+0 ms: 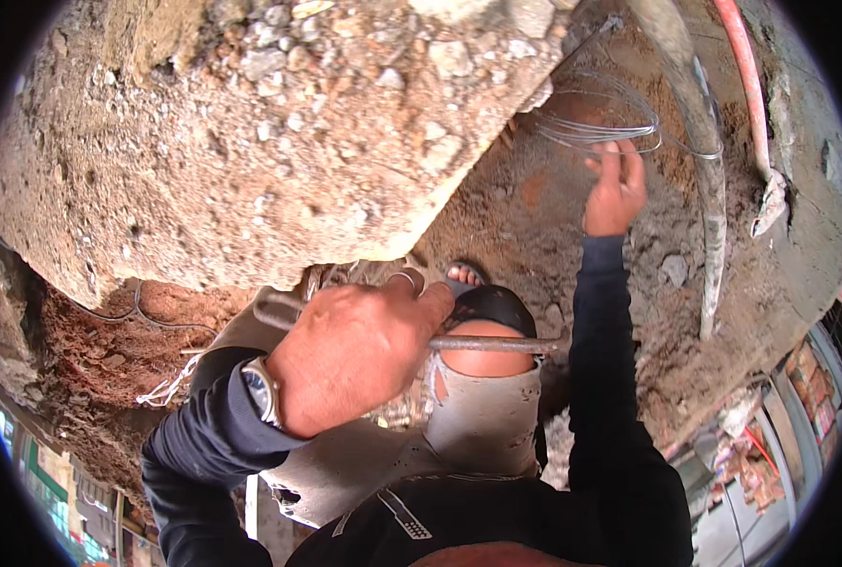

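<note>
Your left hand [350, 345] grips a rod [501, 344]; your right hand [615, 194], loosely open, meets likely springy wire [610, 135], best pinched where bunched.

Rod [511, 344]: rough, matt metal. Wire coil [621, 133]: smooth, shiny metal. Slab [279, 180]: coarse, stony. Sleeve [602, 312]: matt cloth.

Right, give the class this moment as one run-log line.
left hand: gripping rod | right hand: fingers extended at wire coil, contact unclear | nearby: grey pipe, red pipe
</note>
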### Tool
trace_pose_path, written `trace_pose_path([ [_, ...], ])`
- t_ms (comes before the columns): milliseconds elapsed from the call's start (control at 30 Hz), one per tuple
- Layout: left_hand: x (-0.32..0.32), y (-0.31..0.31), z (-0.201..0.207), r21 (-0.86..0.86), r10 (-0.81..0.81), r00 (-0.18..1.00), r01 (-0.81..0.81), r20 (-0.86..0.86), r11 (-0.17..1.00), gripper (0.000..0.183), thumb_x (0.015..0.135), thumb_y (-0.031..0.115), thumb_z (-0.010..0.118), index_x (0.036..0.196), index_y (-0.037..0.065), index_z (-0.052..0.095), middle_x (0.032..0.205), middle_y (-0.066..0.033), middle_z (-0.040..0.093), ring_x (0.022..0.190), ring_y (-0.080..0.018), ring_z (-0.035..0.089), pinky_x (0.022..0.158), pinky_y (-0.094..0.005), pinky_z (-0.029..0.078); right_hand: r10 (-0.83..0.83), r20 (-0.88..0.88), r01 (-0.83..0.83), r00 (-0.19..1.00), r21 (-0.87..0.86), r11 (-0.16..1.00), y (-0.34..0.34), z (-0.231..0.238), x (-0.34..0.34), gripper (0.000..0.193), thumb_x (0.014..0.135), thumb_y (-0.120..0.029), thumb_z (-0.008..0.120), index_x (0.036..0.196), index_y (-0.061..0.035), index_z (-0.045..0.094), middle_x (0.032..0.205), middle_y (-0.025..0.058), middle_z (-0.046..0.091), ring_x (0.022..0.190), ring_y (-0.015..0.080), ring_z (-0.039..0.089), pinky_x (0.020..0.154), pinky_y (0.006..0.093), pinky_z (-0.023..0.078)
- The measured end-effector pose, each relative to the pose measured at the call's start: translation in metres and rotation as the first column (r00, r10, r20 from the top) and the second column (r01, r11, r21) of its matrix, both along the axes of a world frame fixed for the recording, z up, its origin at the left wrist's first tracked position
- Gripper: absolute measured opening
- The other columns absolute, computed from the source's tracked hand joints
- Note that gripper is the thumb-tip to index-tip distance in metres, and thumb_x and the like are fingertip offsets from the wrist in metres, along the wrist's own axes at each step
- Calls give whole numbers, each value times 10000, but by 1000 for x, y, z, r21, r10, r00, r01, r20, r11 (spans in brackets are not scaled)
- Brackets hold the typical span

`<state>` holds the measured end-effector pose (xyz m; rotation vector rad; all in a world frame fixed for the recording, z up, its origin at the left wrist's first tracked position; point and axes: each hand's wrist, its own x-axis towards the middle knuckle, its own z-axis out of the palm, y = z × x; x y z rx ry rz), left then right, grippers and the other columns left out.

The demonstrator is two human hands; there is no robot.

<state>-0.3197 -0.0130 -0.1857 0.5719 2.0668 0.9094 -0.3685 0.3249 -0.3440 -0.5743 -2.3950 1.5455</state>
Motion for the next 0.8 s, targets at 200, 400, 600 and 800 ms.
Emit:
trace_pose_path([
  [200, 16, 43, 11, -15, 227, 971, -228, -74, 973, 375, 738, -38, 623, 1105, 33, 603, 870, -167, 594, 793, -387, 634, 690, -457, 528, 54, -573, -145, 818, -115, 983, -21, 21, -22, 322, 989, -156, 559, 1210, 76, 584, 1200, 167, 640, 1042, 212, 625, 907, 329, 494],
  [400, 19, 64, -8, 90, 442, 882, -433, -162, 897, 257, 1026, 180, 446, 1073, -13, 609, 707, -75, 589, 586, -130, 545, 559, -318, 461, 139, -595, -174, 791, -2, 985, -57, 20, -48, 443, 802, -255, 831, 1139, -25, 658, 1089, 112, 670, 984, 228, 630, 865, 377, 489],
  [600, 5, 92, -22, 384, 650, 751, -569, -118, 727, 287, 1059, 212, 407, 1092, 7, 605, 661, 40, 512, 581, -29, 441, 540, -204, 373, 160, -611, -443, 775, -346, 827, -81, 51, -21, 261, 878, -128, 698, 1063, 0, 565, 1082, 118, 607, 986, 205, 596, 893, 341, 486],
  [800, -4, 108, -10, 461, 671, 733, -560, -110, 688, 316, 1064, 261, 433, 1107, -1, 605, 636, 50, 450, 581, -26, 409, 545, -198, 338, 181, -556, -399, 811, -300, 867, -58, 60, -8, 243, 962, -172, 649, 1097, 27, 618, 1034, 105, 670, 915, 168, 618, 825, 322, 505],
])
